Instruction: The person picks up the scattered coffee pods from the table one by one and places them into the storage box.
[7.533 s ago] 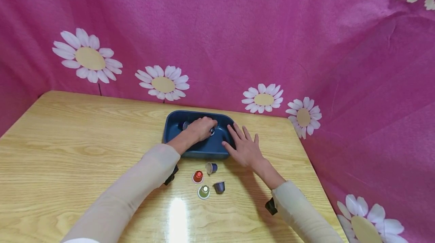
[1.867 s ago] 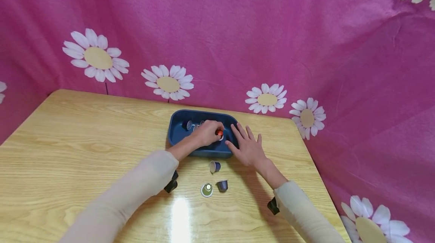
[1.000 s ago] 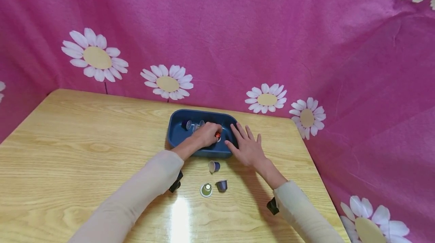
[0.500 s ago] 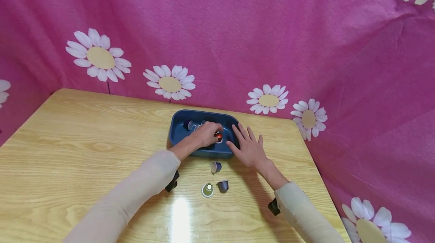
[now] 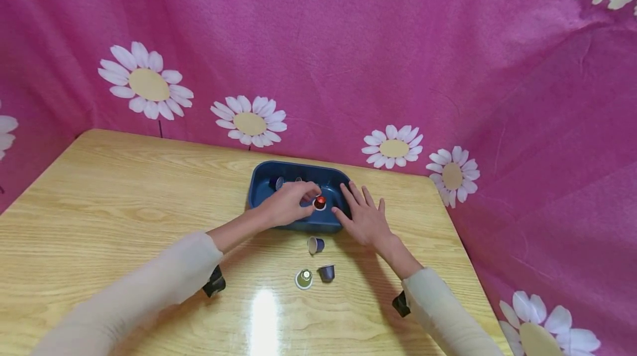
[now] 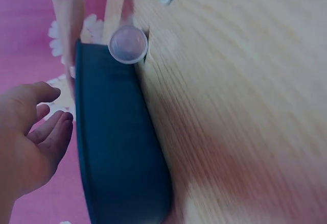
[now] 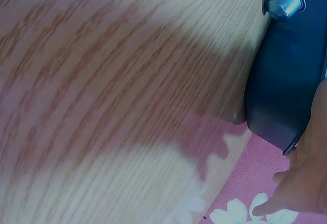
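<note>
A red coffee capsule (image 5: 320,202) stands rim down inside the dark blue tray (image 5: 303,226). My left hand (image 5: 290,204) hovers over the tray just left of that capsule, thumb and fingers apart, holding nothing. The same hand (image 6: 30,137) shows bent, parted fingers in the left wrist view. My right hand (image 5: 365,222) rests with spread fingers on the tray's right end. Further capsules lie at the tray's left, including a dark one (image 5: 276,183), partly hidden by my left hand.
In front of the tray lie a blue capsule (image 5: 316,245) on its side, a dark purple capsule (image 5: 327,273) and a green capsule (image 5: 304,278) standing rim down on the wooden table (image 5: 149,195). A pink flowered cloth (image 5: 318,57) hangs behind.
The red capsule went from the table into the tray in my left hand, which has now let it go and drawn back leftward. My right hand stays at the tray's end.
</note>
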A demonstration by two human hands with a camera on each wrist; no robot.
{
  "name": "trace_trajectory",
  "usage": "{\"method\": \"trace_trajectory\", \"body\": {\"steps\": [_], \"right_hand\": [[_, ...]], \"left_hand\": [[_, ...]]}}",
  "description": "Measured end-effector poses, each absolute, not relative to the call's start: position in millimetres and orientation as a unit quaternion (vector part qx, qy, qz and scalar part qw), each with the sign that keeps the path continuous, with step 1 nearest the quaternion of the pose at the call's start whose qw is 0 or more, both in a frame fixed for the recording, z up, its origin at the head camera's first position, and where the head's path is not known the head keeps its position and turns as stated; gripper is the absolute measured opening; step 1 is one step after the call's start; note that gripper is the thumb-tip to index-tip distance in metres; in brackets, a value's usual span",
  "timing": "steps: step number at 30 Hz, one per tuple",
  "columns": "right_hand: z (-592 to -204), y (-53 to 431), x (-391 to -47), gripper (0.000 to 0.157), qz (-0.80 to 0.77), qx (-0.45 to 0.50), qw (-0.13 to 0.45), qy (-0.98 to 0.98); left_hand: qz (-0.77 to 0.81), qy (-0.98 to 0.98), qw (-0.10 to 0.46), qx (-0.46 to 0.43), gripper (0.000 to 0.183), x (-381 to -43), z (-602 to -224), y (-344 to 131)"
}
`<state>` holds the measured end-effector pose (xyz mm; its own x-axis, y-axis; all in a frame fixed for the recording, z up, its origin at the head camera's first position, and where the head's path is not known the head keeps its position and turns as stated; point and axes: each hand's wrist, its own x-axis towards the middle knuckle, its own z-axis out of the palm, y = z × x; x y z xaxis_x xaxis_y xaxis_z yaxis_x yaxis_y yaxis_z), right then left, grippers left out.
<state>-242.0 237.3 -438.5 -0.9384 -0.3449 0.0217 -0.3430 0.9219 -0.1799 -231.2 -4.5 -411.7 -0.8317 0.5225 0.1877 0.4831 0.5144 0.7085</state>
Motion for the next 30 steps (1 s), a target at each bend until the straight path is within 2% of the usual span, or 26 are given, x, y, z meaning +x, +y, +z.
{"method": "trace_trajectory", "body": {"steps": [10,19,30], "right_hand": [[-437,238,-242,0.073,-0.089,-0.175,0.001,0.981],[-438,236,-240,0.073,-0.096,-0.171,0.002,0.981],[-439,236,-241,0.072,-0.099,-0.173,-0.001,0.980]], "left_hand": [[0.436,0.840,0.039,0.321,0.035,-191,-405,-13],[0.428,0.834,0.079,0.340,0.033,-168,-428,-16],[0.401,0.828,0.123,0.373,0.032,-157,-451,-14]]}}
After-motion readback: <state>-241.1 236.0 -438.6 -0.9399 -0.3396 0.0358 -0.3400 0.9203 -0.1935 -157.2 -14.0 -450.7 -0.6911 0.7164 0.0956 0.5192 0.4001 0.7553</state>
